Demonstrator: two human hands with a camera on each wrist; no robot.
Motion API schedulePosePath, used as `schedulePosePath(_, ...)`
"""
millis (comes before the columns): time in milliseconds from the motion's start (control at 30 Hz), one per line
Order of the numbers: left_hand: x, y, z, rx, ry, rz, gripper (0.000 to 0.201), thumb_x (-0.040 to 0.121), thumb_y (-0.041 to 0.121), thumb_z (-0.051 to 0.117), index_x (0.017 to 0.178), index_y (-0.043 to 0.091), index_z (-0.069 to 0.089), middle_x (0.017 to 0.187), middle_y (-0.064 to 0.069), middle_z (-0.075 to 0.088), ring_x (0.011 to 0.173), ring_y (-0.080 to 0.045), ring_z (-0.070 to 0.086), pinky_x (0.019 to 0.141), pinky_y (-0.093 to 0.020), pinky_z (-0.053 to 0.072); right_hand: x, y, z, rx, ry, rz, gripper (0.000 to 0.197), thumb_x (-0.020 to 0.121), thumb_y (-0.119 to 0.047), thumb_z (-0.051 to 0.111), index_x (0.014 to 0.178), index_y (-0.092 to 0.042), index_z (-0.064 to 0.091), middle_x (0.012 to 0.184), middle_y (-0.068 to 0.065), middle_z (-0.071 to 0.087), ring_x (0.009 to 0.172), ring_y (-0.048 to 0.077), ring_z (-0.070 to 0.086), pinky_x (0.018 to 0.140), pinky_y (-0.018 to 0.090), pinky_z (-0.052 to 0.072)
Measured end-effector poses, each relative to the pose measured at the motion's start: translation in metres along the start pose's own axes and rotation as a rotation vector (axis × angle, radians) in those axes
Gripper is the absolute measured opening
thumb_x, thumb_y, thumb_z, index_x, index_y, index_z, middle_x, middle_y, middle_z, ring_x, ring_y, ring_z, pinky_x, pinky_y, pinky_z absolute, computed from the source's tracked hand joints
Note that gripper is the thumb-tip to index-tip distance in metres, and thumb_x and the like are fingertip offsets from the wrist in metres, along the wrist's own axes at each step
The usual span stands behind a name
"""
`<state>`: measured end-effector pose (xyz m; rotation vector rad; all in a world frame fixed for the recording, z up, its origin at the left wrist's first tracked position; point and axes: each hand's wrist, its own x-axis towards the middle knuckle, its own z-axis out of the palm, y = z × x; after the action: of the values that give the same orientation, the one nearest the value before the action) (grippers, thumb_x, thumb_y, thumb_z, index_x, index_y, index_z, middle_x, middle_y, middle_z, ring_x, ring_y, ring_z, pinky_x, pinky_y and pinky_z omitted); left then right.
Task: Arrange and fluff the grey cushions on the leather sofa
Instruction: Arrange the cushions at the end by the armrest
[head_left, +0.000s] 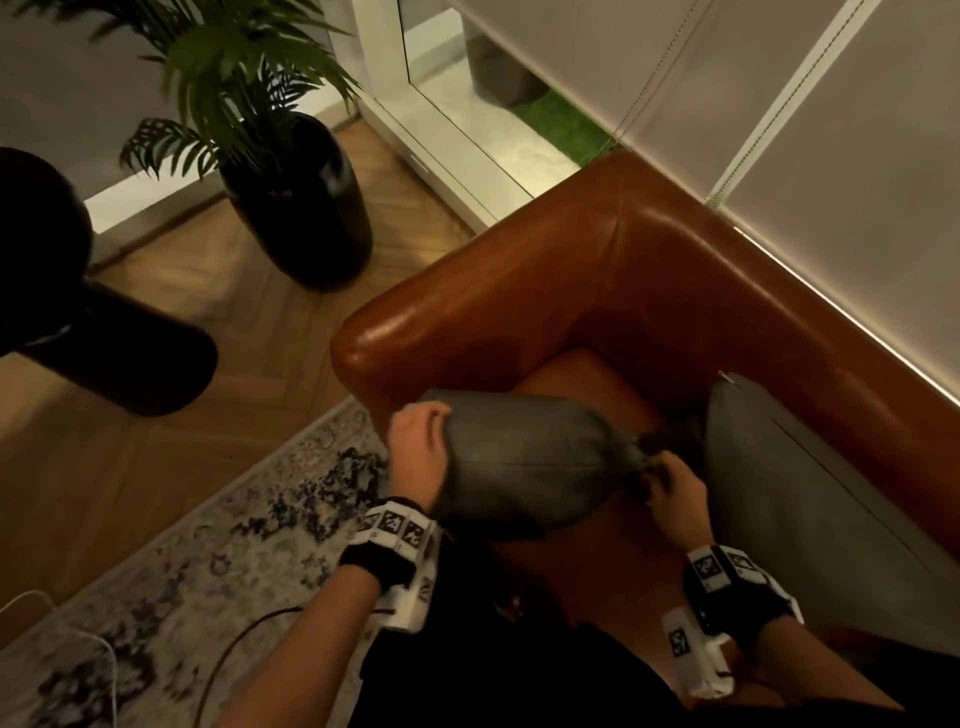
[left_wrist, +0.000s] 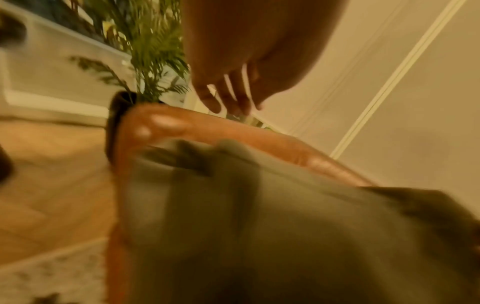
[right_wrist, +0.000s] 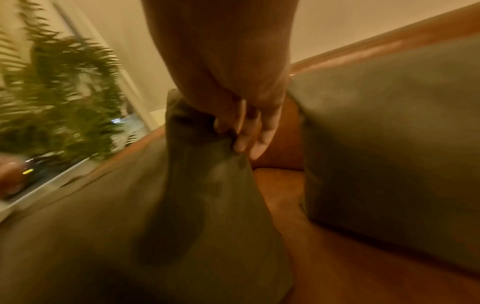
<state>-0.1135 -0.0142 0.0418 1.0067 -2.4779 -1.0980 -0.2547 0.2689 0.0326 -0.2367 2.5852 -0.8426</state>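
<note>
Sofa (head_left: 597, 270) corner by plant (head_left: 244, 78) | cushion (head_left: 524, 457) held above seat | right hand (head_left: 670, 488) pinches its corner | left hand (head_left: 415, 447) fingers loose, straight against its left end | 2nd cushion (head_left: 800, 488) leans right | judged: pat both ends evenly, then prop upright.

sofa (head_left: 597, 270): I see glossy reddish-brown leather
cushions (head_left: 524, 457): both plain grey from my view
rug (head_left: 171, 566): pale, with dark mottled patches
floor (head_left: 218, 291): light wood herringbone
plant pot (head_left: 306, 208): shiny black
wristbands (head_left: 395, 540): black, white tags
</note>
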Motion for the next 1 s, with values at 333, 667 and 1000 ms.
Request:
schedulePosePath(333,-0.011,-0.041,0.001,0.171,-0.197,-0.038,0.014,0.089,0.012,0.058,0.101,0.005,0.058,0.116,-0.011,0.047,0.106,-0.026,0.049,0.098,-0.035,0.041,0.006,-0.025,0.002,0.342,0.126,0.207,0.018,0.095,-0.014,0.045,0.097,-0.008,0.061,0.099,0.008,0.056,0.094,0.024,0.053,0.082,0.035,0.040)
schedulePosePath(667,-0.008,-0.081,-0.016,0.577,-0.367,-0.141,0.030,0.092,0.005,0.047,0.120,0.015,0.053,0.135,-0.009,0.038,0.127,-0.031,0.038,0.101,-0.054,0.035,0.009,-0.048,0.012,-0.155,-0.090,0.005,0.042,0.091,-0.045,0.050,0.116,-0.012,0.054,0.115,0.010,0.057,0.112,0.029,0.051,0.095,0.051,0.043)
schedulePosePath(1000,-0.026,-0.046,-0.022,-0.432,-0.188,-0.363,0.017,0.094,0.004,0.049,0.084,0.012,0.060,0.099,-0.018,0.056,0.087,-0.028,0.063,0.080,-0.037,0.056,-0.004,0.035,-0.008,0.225,-0.031,0.359,0.043,0.092,-0.035,0.053,0.120,-0.002,0.056,0.119,0.020,0.062,0.109,0.038,0.058,0.094,0.055,0.047)
